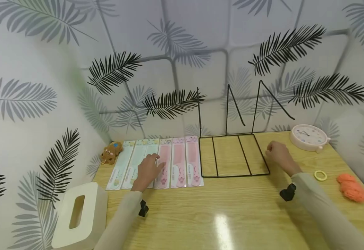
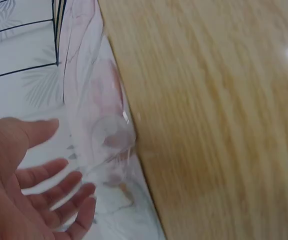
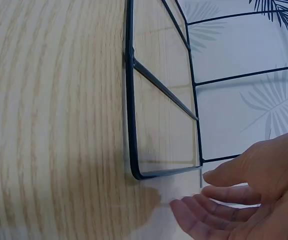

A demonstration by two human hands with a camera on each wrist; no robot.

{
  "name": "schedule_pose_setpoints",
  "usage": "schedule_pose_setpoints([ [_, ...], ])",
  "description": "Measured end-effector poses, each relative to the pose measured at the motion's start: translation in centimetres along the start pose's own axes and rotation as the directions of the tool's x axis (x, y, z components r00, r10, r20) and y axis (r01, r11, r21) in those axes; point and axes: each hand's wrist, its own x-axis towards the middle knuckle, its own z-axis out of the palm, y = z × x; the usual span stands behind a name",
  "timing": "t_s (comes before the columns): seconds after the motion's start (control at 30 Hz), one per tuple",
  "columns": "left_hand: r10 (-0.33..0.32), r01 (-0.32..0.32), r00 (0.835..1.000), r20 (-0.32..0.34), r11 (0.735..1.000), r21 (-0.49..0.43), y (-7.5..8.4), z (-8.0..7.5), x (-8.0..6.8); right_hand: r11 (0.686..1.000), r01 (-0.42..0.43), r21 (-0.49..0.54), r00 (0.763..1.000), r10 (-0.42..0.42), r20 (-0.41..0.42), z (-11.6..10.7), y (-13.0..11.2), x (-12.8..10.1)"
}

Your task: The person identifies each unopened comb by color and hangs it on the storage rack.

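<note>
Packaged combs lie side by side on the table: three mint-green comb packs [image 1: 120, 165] at the left and three pink comb packs [image 1: 179, 154] beside them. My left hand [image 1: 149, 171] hovers over the middle of this row, fingers apart and loosely bent, holding nothing. It partly hides a green pack and a pink one. To the right of the combs stands a black wire rack [image 3: 130, 105], its base flat on the table and its uprights against the wall. Just off the rack's right side is my right hand [image 1: 281, 158], fingers loosely curled with nothing in them.
A white tissue box [image 1: 99, 215] stands at the front left, and a brown plush toy [image 1: 111, 152] sits behind it. Toward the right are a pink clock [image 1: 309, 137], a yellow ring [image 1: 320, 175] and an orange bundle [image 1: 352, 188]. Leaf-patterned walls border the table.
</note>
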Motion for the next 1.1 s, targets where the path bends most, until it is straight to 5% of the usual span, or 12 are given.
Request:
schedule_pose_setpoints([
  [0.2, -0.084, 0.085, 0.996, -0.019, 0.995, 0.055, 0.4, 0.8, 0.0, 1.000, -0.014, 0.027, 0.999, 0.012, 0.038, 0.8, 0.4, 0.1],
  [0.7, -0.147, 0.142, 0.989, 0.006, 0.967, 0.213, 1.9, 1.9, 0.7, 0.999, -0.025, -0.029, 0.999, 0.026, 0.041, 1.3, -0.5, -0.8],
  [0.93, -0.185, 0.176, 0.982, 0.042, 0.971, 0.165, 2.4, 1.3, 0.7, 0.999, -0.018, -0.046, 0.999, 0.020, 0.045, 1.5, -0.4, -0.5],
  [1.1, -0.179, 0.177, 0.984, 0.010, 0.979, 0.096, 1.6, 1.0, 0.7, 0.999, -0.028, -0.037, 0.999, 0.030, 0.040, 1.9, -0.3, -0.3],
])
